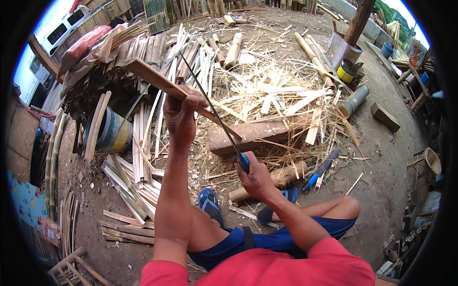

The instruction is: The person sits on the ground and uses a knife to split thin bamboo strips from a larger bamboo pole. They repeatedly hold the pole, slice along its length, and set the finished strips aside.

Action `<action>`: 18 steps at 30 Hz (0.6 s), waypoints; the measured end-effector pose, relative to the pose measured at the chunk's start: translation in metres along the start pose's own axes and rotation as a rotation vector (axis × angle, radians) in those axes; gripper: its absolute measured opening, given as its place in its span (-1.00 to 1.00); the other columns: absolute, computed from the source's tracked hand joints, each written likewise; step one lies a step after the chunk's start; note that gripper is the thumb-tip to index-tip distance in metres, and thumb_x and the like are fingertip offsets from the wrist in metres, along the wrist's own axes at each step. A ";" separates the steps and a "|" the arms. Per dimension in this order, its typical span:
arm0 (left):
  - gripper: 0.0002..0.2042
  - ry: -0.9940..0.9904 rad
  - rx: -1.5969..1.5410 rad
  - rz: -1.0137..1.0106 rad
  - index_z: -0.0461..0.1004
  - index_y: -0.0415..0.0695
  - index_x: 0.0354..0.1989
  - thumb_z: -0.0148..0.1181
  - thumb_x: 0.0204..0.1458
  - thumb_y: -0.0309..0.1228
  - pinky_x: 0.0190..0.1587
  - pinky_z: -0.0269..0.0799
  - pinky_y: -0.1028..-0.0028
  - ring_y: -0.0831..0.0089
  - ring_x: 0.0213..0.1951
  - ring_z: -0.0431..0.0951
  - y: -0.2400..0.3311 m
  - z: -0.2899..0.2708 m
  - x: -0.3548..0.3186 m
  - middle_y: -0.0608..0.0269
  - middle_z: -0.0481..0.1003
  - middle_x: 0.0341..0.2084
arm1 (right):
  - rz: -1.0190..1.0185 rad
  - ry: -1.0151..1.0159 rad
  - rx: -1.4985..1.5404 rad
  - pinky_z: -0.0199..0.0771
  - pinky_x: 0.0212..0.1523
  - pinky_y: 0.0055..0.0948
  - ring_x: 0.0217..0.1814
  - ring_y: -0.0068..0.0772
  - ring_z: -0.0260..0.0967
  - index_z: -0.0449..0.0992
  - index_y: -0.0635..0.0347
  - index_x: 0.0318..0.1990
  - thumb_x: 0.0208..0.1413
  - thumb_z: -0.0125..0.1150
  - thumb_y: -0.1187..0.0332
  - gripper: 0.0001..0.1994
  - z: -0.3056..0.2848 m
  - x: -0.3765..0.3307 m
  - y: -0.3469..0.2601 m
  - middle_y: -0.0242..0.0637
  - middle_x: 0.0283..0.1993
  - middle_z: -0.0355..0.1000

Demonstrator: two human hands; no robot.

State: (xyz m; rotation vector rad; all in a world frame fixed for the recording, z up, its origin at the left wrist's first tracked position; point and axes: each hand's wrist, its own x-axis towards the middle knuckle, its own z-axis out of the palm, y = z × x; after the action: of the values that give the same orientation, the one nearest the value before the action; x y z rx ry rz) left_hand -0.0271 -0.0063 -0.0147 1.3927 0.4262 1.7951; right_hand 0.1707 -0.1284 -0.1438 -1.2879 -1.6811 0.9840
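Note:
My left hand (182, 117) is raised and wrapped round a flat bamboo slat (151, 77), which slants from upper left down to lower right. The slat's lower end is by the thick wooden block (260, 133); I cannot tell if they touch. In my right hand (258, 177) is the blue handle of a long-bladed knife (222, 125). Its thin dark blade, seen nearly edge-on, points up and left and crosses the slat in this view, just right of my left hand. Whether blade and slat touch is unclear.
Shavings (267, 93) and split strips cover the ground beyond the block. A second blue-handled blade (322, 168) lies right of a round log (281, 180). Bamboo strips (136, 190) are piled at left near a bucket (112, 128). A bamboo tube (355, 101) lies at right.

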 end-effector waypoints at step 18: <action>-0.74 0.352 0.155 0.066 0.44 -0.15 -0.24 0.39 0.08 -0.31 -0.06 0.41 0.39 0.47 -0.32 0.53 -0.053 -0.015 -0.005 0.24 0.55 -0.41 | 0.324 0.136 -0.132 0.37 -0.32 0.07 -0.30 0.37 0.42 0.31 0.20 -0.09 0.24 0.15 0.26 -0.75 0.047 0.022 0.067 0.15 -0.44 0.45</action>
State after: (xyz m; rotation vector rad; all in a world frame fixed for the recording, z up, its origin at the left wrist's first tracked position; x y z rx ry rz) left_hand -0.0195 0.0255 -0.0597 1.2031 0.7236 2.1071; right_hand 0.1483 -0.0995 -0.2207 -1.7150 -1.4818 0.9554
